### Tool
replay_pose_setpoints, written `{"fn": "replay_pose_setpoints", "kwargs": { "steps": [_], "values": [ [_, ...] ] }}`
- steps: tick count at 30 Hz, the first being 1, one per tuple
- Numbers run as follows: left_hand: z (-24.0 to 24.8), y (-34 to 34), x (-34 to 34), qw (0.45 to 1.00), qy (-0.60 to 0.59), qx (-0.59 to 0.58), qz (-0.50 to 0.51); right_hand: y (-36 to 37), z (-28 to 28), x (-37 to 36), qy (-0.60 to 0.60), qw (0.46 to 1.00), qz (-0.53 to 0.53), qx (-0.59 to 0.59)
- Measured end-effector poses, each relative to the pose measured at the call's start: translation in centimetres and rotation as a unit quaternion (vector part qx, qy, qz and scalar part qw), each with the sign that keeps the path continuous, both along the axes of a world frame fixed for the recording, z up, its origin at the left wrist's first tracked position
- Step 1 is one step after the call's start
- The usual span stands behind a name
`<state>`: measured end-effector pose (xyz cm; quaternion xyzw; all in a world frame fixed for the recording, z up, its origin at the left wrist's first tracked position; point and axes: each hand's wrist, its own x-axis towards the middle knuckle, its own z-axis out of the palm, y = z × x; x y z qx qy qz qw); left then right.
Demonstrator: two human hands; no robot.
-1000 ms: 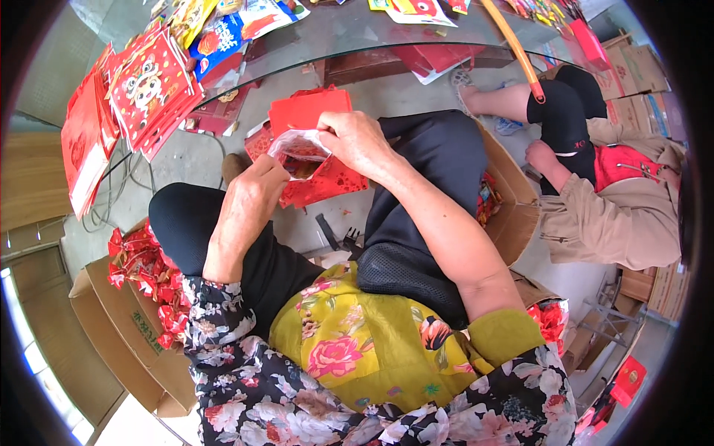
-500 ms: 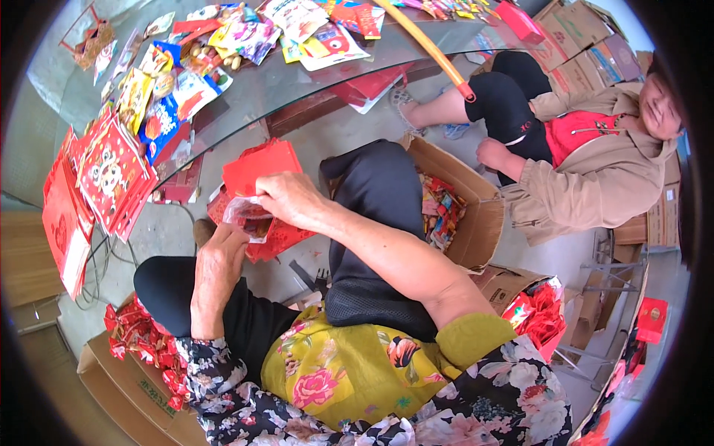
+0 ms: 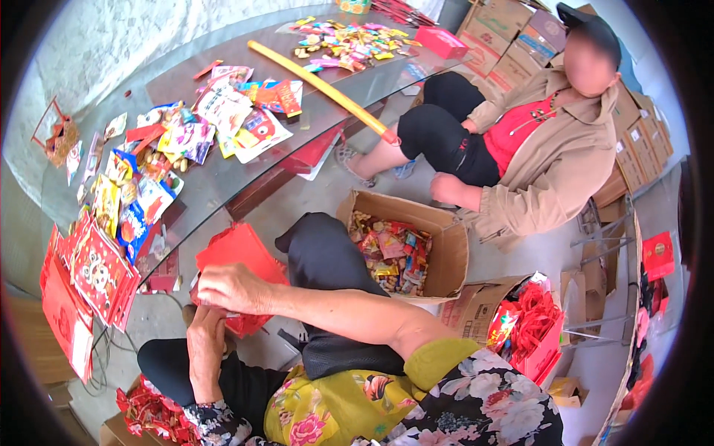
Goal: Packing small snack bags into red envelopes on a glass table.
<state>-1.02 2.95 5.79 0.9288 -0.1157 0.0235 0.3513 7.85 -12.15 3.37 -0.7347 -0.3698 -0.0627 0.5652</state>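
My right hand [image 3: 232, 288] is closed in a pinch just above the fingertips of my left hand [image 3: 206, 348], which is also closed. Between them is a small clear plastic bag, now mostly hidden by my fingers. Beyond my hands, a stack of red paper bags [image 3: 239, 253] lies over my lap, its near part covered by my right hand and forearm. At the left, on the corner of the glass table [image 3: 190, 223], stand several red printed gift bags [image 3: 100, 275].
Snack packets [image 3: 223, 104] and small sweets [image 3: 349, 41] lie on the table beside a yellow pole [image 3: 320, 85]. A carton [image 3: 446, 260] holds wrapped sweets. Another carton [image 3: 476, 305] with red packages stands at right. A seated person [image 3: 547, 156] is across from me.
The view has tilted up, so things sit lower in the picture. My right hand has come in close over my left, and the clear bag between them has gone mostly out of sight.
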Motion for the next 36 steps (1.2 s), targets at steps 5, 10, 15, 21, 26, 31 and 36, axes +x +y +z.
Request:
{"fn": "replay_pose_setpoints", "kwargs": {
  "steps": [5,10,15,21,26,31,36],
  "values": [
    [-1.5,0.5,0.1,0.999,-0.006,0.050,0.007,0.7,-0.8,-0.9,-0.027,0.998,0.053,-0.003],
    [-1.3,0.1,0.3,0.998,-0.018,0.064,0.006,0.9,-1.2,-0.8,-0.038,0.997,0.055,-0.027],
    [-2.0,0.5,0.2,0.998,0.003,0.054,0.015,1.2,-0.9,-1.1,-0.059,0.997,0.052,-0.021],
    [-2.4,0.4,0.2,0.998,0.003,0.055,0.028,1.3,-1.1,-1.3,-0.073,0.996,0.046,-0.020],
    [-2.5,0.8,0.0,0.998,0.015,0.051,0.031,1.6,-1.1,-1.3,-0.067,0.996,0.053,-0.021],
    [-1.9,0.2,0.2,0.999,0.009,0.026,0.024,1.1,-0.9,-1.2,-0.070,0.996,0.048,-0.019],
    [-2.0,0.3,0.4,0.999,0.013,0.030,0.009,1.0,-0.9,-1.0,-0.071,0.996,0.046,-0.021]
  ]
}}
